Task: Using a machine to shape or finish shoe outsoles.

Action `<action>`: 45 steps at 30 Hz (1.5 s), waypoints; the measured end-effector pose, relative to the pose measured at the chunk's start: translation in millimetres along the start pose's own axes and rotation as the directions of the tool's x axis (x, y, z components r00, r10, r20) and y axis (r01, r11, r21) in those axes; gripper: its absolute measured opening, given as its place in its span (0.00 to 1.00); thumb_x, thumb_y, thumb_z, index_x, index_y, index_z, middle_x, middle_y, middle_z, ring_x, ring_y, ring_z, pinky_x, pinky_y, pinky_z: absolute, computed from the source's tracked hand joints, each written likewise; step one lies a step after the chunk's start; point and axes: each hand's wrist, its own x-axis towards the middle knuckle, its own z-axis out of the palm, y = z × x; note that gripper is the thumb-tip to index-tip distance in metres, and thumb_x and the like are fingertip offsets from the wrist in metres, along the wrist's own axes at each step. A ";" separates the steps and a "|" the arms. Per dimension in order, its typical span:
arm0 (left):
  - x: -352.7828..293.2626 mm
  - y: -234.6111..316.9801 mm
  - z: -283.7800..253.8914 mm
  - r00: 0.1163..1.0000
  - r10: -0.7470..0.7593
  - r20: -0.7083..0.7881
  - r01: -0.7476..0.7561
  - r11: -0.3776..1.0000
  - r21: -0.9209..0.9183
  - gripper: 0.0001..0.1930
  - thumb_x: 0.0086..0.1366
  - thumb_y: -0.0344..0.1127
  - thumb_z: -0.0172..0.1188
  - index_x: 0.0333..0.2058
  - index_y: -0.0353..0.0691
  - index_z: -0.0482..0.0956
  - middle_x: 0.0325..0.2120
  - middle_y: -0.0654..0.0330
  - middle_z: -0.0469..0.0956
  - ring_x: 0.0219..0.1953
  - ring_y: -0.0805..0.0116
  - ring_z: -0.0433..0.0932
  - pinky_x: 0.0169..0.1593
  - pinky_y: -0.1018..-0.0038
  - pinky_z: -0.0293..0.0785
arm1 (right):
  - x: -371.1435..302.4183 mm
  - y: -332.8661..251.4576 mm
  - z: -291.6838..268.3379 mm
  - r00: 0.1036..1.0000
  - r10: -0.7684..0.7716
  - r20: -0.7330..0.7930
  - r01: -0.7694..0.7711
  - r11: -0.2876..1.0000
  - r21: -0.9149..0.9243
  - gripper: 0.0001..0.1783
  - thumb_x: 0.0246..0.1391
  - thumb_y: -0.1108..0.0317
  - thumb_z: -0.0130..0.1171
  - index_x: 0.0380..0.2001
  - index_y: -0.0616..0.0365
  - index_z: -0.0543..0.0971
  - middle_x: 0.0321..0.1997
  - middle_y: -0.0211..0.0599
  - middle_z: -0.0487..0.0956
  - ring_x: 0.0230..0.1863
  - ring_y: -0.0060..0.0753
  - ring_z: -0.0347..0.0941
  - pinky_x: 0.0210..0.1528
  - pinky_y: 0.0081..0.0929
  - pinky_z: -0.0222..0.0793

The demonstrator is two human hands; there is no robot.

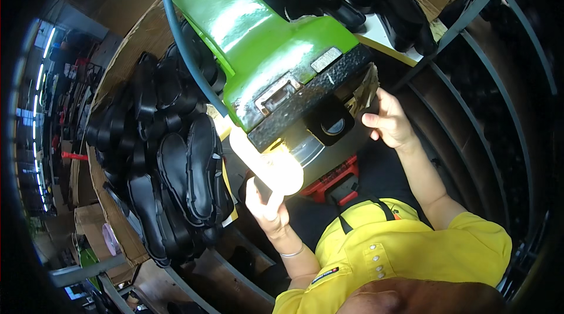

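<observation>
A green machine [264, 32] with a worn black front edge stands before me, its bright lamp [276, 168] glaring at its lower left. Below the lamp, my left hand [269, 208] has thumb and fingers bent together at a dark edge, mostly lost in glare and shadow. My right hand [390, 123] is closed at the machine's right side, thumb against curled fingers, by another dark edge. What either hand holds is too hidden to name. A black bracket with a round hole [332, 125] sits under the machine's head between my hands.
Black shoe soles [197, 167] are piled in a large cardboard box [100, 167] at left. More black footwear [402, 14] lies on a surface behind the machine. A blue-grey cable [182, 44] runs down its left side. Metal rack bars [470, 79] stand at right; something red [335, 185] is below.
</observation>
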 end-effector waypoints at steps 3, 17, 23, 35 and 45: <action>-3.1 5.7 -2.6 0.998 0.010 -0.055 -0.007 0.999 0.046 0.24 0.46 0.27 0.69 0.43 0.32 0.72 0.40 0.57 0.76 0.43 0.67 0.75 0.53 0.71 0.70 | -0.4 11.8 10.1 0.999 0.041 -0.014 -0.041 0.999 -0.024 0.21 0.47 0.77 0.66 0.44 0.57 0.70 0.34 0.27 0.75 0.28 0.12 0.70 0.16 0.10 0.63; 2.9 -70.3 71.5 0.977 0.131 0.168 -0.206 0.787 0.582 0.21 0.53 0.27 0.68 0.46 0.29 0.74 0.38 0.59 0.77 0.40 0.72 0.74 0.49 0.74 0.70 | 50.5 -64.8 -71.8 0.960 -0.264 -0.094 0.238 0.945 -0.224 0.32 0.50 0.72 0.66 0.58 0.65 0.68 0.41 0.25 0.76 0.29 0.03 0.68 0.16 0.04 0.55; 1.7 -69.0 60.1 0.981 0.150 0.125 -0.190 0.877 0.442 0.19 0.55 0.28 0.66 0.44 0.28 0.74 0.39 0.57 0.77 0.40 0.70 0.75 0.50 0.73 0.71 | 56.4 -60.4 -56.4 0.982 -0.173 -0.071 0.152 0.960 -0.236 0.38 0.48 0.68 0.69 0.61 0.67 0.65 0.46 0.26 0.72 0.31 0.02 0.65 0.14 0.05 0.52; -1.7 -60.2 60.4 0.979 0.145 0.146 -0.195 0.880 0.434 0.19 0.56 0.27 0.65 0.45 0.27 0.74 0.39 0.57 0.77 0.39 0.72 0.75 0.48 0.79 0.67 | 56.5 -64.7 -44.8 0.982 -0.189 -0.013 0.184 0.969 -0.166 0.29 0.50 0.68 0.67 0.54 0.64 0.70 0.38 0.26 0.78 0.25 0.07 0.71 0.12 0.07 0.55; 6.1 -55.9 50.2 0.993 0.108 0.046 -0.114 0.984 0.139 0.21 0.57 0.28 0.63 0.48 0.29 0.70 0.41 0.50 0.76 0.35 0.63 0.78 0.35 0.70 0.77 | 54.4 -60.5 -36.5 0.988 -0.153 0.017 0.153 0.967 -0.203 0.34 0.50 0.67 0.67 0.59 0.65 0.66 0.43 0.28 0.75 0.24 0.05 0.68 0.11 0.06 0.55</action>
